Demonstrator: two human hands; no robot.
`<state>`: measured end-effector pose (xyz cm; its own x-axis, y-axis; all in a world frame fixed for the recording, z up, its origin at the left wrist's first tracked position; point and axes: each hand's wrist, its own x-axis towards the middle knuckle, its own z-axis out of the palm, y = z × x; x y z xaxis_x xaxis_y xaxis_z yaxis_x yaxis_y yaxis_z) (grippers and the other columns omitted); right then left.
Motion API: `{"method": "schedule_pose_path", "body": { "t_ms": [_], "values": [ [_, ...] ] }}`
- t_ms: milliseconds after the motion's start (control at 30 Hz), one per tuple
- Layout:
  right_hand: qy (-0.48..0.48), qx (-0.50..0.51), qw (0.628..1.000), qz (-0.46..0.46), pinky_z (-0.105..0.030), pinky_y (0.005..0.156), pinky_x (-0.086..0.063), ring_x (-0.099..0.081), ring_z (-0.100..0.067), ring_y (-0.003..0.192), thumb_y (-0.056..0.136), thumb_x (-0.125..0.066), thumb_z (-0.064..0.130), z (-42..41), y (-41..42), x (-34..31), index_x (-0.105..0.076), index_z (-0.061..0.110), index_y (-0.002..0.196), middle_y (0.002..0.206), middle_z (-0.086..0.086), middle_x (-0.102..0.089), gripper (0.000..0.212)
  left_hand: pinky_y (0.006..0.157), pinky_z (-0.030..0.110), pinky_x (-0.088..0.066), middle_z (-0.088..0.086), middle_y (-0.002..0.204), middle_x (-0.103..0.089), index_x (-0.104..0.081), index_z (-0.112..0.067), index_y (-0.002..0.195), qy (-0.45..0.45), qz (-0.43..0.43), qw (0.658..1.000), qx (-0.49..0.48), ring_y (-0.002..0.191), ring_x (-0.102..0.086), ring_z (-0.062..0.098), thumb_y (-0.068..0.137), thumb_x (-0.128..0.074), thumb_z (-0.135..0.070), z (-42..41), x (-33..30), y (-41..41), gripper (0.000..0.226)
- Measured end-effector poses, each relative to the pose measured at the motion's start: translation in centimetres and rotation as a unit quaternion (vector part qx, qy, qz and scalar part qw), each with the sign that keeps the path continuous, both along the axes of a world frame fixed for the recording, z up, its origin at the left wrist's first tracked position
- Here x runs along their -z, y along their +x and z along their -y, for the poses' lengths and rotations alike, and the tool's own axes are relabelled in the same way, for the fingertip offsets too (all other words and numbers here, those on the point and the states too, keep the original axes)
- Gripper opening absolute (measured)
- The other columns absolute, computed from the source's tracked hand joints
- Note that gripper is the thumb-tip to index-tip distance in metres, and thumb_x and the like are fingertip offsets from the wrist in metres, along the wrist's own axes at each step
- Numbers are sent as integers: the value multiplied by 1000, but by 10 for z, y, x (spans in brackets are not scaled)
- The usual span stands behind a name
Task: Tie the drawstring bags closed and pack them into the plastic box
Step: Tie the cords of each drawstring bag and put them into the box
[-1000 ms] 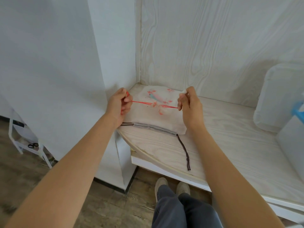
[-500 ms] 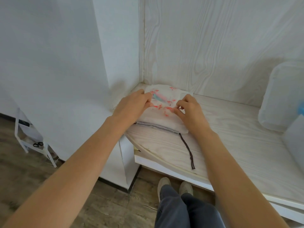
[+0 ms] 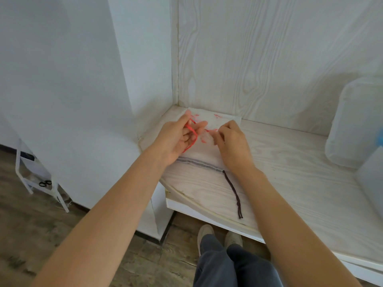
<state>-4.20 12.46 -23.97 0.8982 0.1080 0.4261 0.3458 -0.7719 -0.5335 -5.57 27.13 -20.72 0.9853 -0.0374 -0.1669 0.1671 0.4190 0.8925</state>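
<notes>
**Both hands working red cord over bag in shelf corner**

Left hand (image 3: 178, 139) palm partly up, fingers spread loose, red drawstring (image 3: 191, 134) looped across and around them; the cord runs down past the palm toward the bag's near edge. Right hand (image 3: 232, 141) knuckles up, fingers curled, tips pinching at the red cord's other end just right of the left fingertips; exact pinch point hidden by the fingers. Hands near each other, not touching.

Under both hands: white drawstring bag (image 3: 209, 156) with red and blue print, lying flat on the pale wood shelf (image 3: 290, 172), pushed into the back left corner where the white side panel meets the wood-grain back wall. Grey gathered hem along the bag's near edge. Dark cord (image 3: 233, 191) comes out at the hem's right end and trails toward the shelf's front edge, knotted near its tip, lying loose.

Far right: translucent plastic box (image 3: 352, 125) standing against the back wall, well apart from the bag, partly cut off by frame edge.

Below: wood floor, person's dark trousers and light shoes. Left: white rack with scissors (image 3: 45, 183) on it.
</notes>
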Motion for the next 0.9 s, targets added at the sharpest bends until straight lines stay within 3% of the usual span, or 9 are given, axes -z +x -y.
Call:
{"method": "schedule_pose_path", "body": {
  "t_ms": [67,167,267,333,467,633,733,833,900],
  "values": [
    [72,-21,996,-43,-21,65,-44,-52,-5,57,96,-48,25,-2,0,-2,-58,6,68,87,-4,-47,36,63,14,-50,4,98,-73,-47,-18,68,-98,1,995,34,83,-69,7,96,-47,-34,-1,10,2,33],
    [215,-54,966,-130,-10,45,-38,-49,1,40,95,-51,25,-2,-2,-7,-56,15,61,66,-3,-56,36,78,18,-48,5,116,-67,-55,-20,80,-140,27,989,40,100,-66,8,98,-42,-32,-1,23,1,25],
    [400,-92,887,-209,-16,48,-40,-55,-4,54,94,-54,18,-1,-5,-15,-61,13,67,67,0,-61,28,87,20,-46,2,122,-64,-59,-16,104,-89,70,992,55,112,-60,8,99,-40,-26,2,27,-3,22],
    [487,-139,827,-243,-17,48,-40,-60,-8,61,94,-52,13,0,-8,-18,-64,11,76,73,1,-68,22,89,19,-47,3,125,-61,-59,-14,96,-58,96,992,52,114,-59,10,98,-42,-21,4,30,-3,18],
    [518,-211,784,-270,-15,47,-38,-65,-14,74,94,-50,11,0,-13,-19,-67,10,82,81,-3,-73,21,92,19,-46,-1,117,-65,-65,-15,84,-43,121,990,50,112,-59,8,98,-43,-17,5,30,-5,26],
    [501,-266,764,-307,-10,54,-50,-69,-5,69,95,-45,6,-7,-20,-18,-63,1,89,74,-3,-73,19,96,24,-47,0,105,-69,-66,-14,84,-67,120,990,34,107,-61,11,96,-46,-13,7,28,-6,24],
    [459,-271,800,-274,-13,69,-52,-67,-7,72,92,-51,3,-6,-18,-15,-66,1,89,78,-5,-71,16,88,22,-51,1,105,-69,-64,-13,86,-73,123,989,33,105,-62,11,96,-46,-12,7,27,-6,21],
    [313,-217,913,-147,-15,73,-48,-62,-6,71,87,-61,9,-5,-16,-12,-72,7,85,78,-4,-69,11,83,20,-53,-1,99,-71,-64,-13,89,-67,129,989,30,98,-64,9,96,-46,-12,7,27,-7,19],
    [199,-168,965,-37,-14,69,-43,-57,-3,68,85,-66,15,-6,-15,-11,-72,6,82,79,-3,-67,11,82,19,-53,1,104,-69,-63,-14,86,-75,136,988,27,99,-64,9,95,-47,-12,7,27,-7,19]
  ]
}}
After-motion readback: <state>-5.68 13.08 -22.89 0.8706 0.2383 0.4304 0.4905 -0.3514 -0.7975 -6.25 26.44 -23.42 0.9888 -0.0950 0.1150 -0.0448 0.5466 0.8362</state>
